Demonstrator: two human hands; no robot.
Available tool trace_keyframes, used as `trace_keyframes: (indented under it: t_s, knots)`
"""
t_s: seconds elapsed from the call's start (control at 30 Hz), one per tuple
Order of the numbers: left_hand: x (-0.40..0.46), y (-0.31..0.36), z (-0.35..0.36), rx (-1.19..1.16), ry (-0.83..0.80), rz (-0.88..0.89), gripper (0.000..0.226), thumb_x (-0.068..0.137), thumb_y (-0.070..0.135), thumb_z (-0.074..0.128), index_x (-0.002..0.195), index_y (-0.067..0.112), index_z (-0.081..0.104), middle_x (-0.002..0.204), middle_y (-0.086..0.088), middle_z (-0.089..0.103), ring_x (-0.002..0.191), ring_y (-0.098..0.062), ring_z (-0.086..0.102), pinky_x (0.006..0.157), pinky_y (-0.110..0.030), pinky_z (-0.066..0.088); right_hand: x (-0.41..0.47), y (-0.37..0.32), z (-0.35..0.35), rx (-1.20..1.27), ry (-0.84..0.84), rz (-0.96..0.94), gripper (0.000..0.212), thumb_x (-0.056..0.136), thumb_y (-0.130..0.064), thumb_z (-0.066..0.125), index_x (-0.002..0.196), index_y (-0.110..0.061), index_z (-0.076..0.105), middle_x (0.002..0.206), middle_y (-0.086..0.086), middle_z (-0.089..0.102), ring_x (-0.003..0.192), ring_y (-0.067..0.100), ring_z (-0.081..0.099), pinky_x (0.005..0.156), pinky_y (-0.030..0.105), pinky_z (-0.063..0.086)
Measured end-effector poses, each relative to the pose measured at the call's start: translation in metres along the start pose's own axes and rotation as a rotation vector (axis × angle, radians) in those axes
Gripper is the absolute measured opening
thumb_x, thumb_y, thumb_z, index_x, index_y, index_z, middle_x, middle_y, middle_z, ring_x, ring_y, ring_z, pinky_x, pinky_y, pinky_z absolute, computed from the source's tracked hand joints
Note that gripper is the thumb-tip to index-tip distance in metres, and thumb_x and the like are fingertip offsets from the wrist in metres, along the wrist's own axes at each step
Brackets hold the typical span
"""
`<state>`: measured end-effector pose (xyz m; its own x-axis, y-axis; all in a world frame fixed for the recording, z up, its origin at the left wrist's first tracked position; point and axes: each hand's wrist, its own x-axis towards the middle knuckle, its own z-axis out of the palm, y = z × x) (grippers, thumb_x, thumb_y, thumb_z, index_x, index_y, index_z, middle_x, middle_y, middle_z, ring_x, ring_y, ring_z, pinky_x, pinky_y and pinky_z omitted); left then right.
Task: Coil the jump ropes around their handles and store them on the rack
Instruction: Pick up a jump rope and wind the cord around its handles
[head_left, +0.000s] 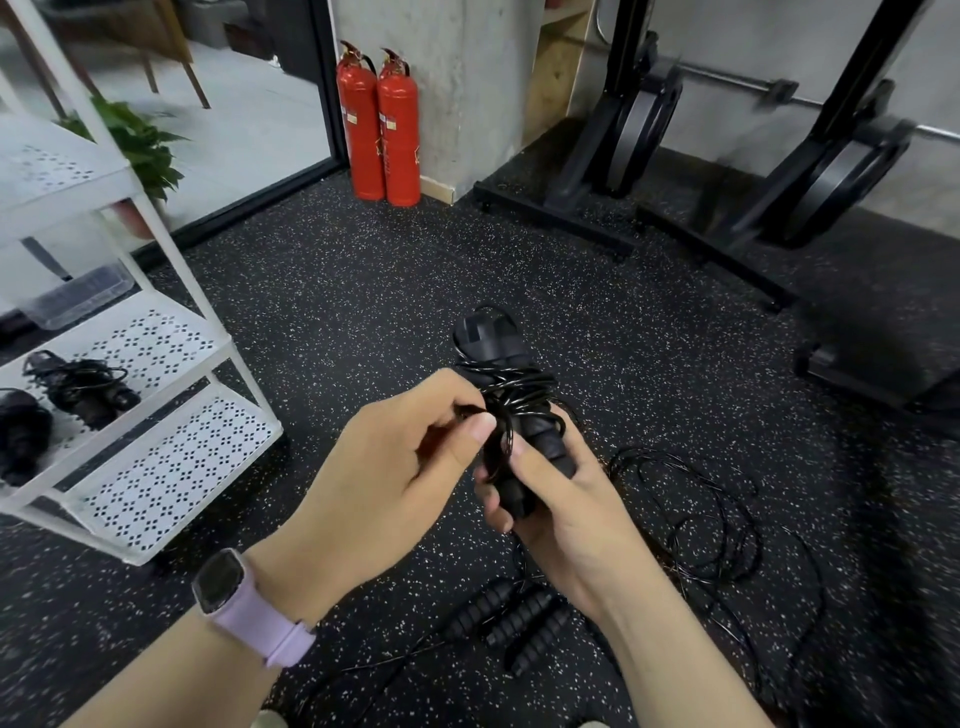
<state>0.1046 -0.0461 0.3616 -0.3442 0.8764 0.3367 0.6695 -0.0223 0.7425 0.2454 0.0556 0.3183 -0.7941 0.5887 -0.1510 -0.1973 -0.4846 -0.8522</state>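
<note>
over floor, right hand (566, 512) grips handles (511, 415) pointing away.

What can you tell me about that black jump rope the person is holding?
The jump rope is all black. Its two ribbed, foam-looking handles are held side by side, pointing up and away from the person. Thin glossy cord is wrapped in loose loops around their middle. The right hand grips the lower ends of the handles, while the left hand pinches the cord against the bundle. It is held in the air above the speckled floor.
</note>
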Motion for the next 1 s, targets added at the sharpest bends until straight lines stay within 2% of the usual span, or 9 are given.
trace_keyframes:
  t_s: [0.13,0.2,0.33,0.47,0.57,0.67,0.77,0.9,1.0]
  knots:
    - [-0.004,0.005,0.001,-0.132,-0.052,-0.119,0.017,0.100,0.025,0.062,0.084,0.028,0.065,0.065,0.019,0.067,0.053,0.002,0.058,0.052,-0.007,0.037,0.002,0.002,0.001,0.068,-0.014,-0.004,0.047,0.080,-0.026,0.088,0.117,-0.015,0.062,0.095,0.014,0.067,0.068,0.021,0.060,0.054,0.027,0.049]
    - [-0.005,0.005,0.000,-0.096,-0.097,-0.101,0.018,0.099,0.027,0.062,0.082,0.029,0.067,0.066,0.023,0.068,0.052,0.001,0.052,0.051,-0.006,0.035,0.003,0.002,0.000,0.084,-0.013,-0.018,0.054,0.075,-0.028,0.093,0.117,-0.014,0.063,0.097,0.014,0.067,0.068,0.020,0.060,0.053,0.027,0.050]
    - [-0.005,0.004,-0.001,0.081,-0.129,-0.026,0.023,0.101,0.032,0.054,0.083,0.032,0.067,0.080,0.025,0.064,0.076,-0.005,0.057,0.064,-0.009,0.038,0.005,0.002,-0.003,0.026,0.010,-0.045,0.050,0.074,-0.029,0.093,0.113,-0.017,0.064,0.096,0.010,0.067,0.067,0.021,0.058,0.053,0.028,0.048]
    - [-0.009,-0.002,0.002,0.188,-0.189,0.006,0.019,0.106,0.043,0.040,0.093,0.038,0.053,0.089,0.022,0.053,0.090,-0.003,0.054,0.073,-0.014,0.038,0.004,0.006,-0.002,-0.017,0.046,-0.027,0.044,0.076,-0.026,0.089,0.113,-0.018,0.066,0.095,0.007,0.070,0.068,0.019,0.059,0.053,0.028,0.048]
    - [-0.012,-0.002,0.005,0.151,-0.197,-0.011,0.019,0.102,0.060,0.035,0.102,0.042,0.040,0.089,0.023,0.062,0.087,-0.001,0.059,0.071,-0.018,0.042,0.006,0.009,0.000,-0.053,0.091,-0.014,0.056,0.074,-0.027,0.089,0.124,-0.019,0.064,0.099,0.006,0.072,0.072,0.017,0.062,0.054,0.028,0.049]
    - [-0.014,-0.004,0.011,0.107,-0.151,-0.050,0.021,0.102,0.056,0.031,0.099,0.036,0.035,0.090,0.027,0.062,0.070,0.004,0.058,0.059,-0.015,0.040,0.007,0.009,0.000,-0.151,0.117,-0.044,0.063,0.074,-0.030,0.090,0.129,-0.023,0.060,0.095,0.005,0.072,0.069,0.019,0.061,0.056,0.030,0.049]
    - [-0.015,-0.003,0.015,0.094,-0.110,-0.089,0.022,0.100,0.055,0.025,0.096,0.034,0.033,0.073,0.017,0.061,0.067,0.000,0.059,0.055,-0.021,0.042,0.006,0.010,-0.001,-0.209,0.135,-0.062,0.069,0.078,-0.033,0.088,0.137,-0.026,0.054,0.100,0.005,0.074,0.072,0.019,0.063,0.062,0.031,0.052]
    - [-0.015,0.003,0.019,0.098,-0.090,-0.137,0.011,0.101,0.045,0.026,0.099,0.037,0.033,0.074,0.013,0.066,0.077,-0.005,0.066,0.065,-0.028,0.049,0.006,0.012,0.002,-0.120,0.175,-0.077,0.061,0.085,-0.026,0.082,0.138,-0.020,0.052,0.099,0.008,0.073,0.070,0.020,0.062,0.059,0.032,0.050]
    - [-0.012,0.006,0.021,0.138,-0.109,-0.149,0.019,0.100,0.032,0.027,0.107,0.027,0.044,0.078,0.013,0.067,0.081,-0.003,0.064,0.069,-0.026,0.049,0.006,0.014,0.003,-0.020,0.211,-0.062,0.061,0.086,-0.020,0.083,0.139,-0.015,0.052,0.095,0.012,0.071,0.066,0.021,0.060,0.054,0.029,0.048]
